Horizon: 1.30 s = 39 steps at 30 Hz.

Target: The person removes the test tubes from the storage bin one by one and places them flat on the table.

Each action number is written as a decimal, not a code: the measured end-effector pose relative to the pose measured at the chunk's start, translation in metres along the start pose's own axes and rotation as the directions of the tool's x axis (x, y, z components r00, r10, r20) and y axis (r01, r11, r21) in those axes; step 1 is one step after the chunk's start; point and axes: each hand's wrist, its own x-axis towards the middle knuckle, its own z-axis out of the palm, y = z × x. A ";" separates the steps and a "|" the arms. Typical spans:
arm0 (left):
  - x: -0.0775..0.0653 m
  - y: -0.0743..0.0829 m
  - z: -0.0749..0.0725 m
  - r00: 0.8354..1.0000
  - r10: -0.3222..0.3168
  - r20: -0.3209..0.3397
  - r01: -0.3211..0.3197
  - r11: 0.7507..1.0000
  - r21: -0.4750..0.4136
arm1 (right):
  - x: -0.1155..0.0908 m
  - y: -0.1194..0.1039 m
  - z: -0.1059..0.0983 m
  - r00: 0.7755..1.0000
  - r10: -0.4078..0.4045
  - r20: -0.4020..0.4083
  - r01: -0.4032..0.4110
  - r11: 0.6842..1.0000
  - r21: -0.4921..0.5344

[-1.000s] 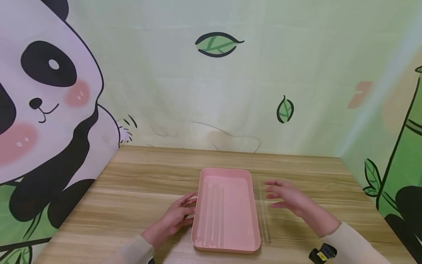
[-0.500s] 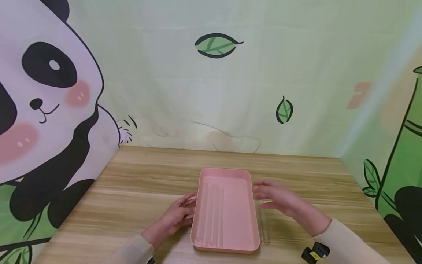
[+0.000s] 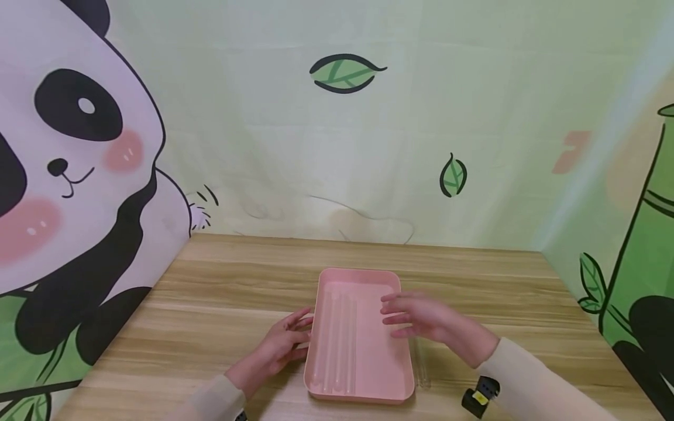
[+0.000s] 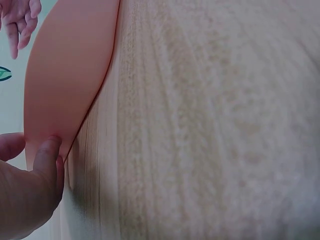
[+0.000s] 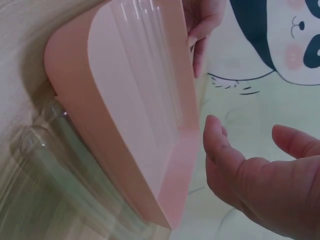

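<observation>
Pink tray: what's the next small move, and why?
Probably lower the right hand toward the clear tubes inside the pink tray: it hovers open and empty above the tray's right side, while the left hand touches the left side.

Wall covering [image 3: 263, 134], pale green, creased, printed with large panda [image 3: 86, 202] at left, outlined leaf [image 3: 343, 74] at upper centre, smaller leaf [image 3: 453, 176] right of centre, bamboo stalk [image 3: 653, 248] at right edge; worktop [image 3: 226, 286], wood-grained, across lower frame.

1 tray [image 3: 381, 369] + approx. 6 tubes [image 3: 339, 344]
</observation>
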 end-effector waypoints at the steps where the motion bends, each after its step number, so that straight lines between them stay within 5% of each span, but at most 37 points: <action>1: 0.000 0.000 0.000 1.000 -0.002 -0.001 0.002 1.000 0.000 | 0.002 0.000 0.001 1.000 0.004 0.002 -0.004 1.000 0.002; 27: 0.001 0.000 0.000 1.000 0.006 0.012 -0.006 1.000 0.009 | 0.051 0.012 0.024 0.992 0.124 -0.036 -0.120 0.988 0.096; 39: 0.001 -0.001 0.000 1.000 0.001 0.007 -0.001 1.000 0.011 | 0.064 0.023 0.041 0.980 0.173 -0.102 -0.168 0.984 0.059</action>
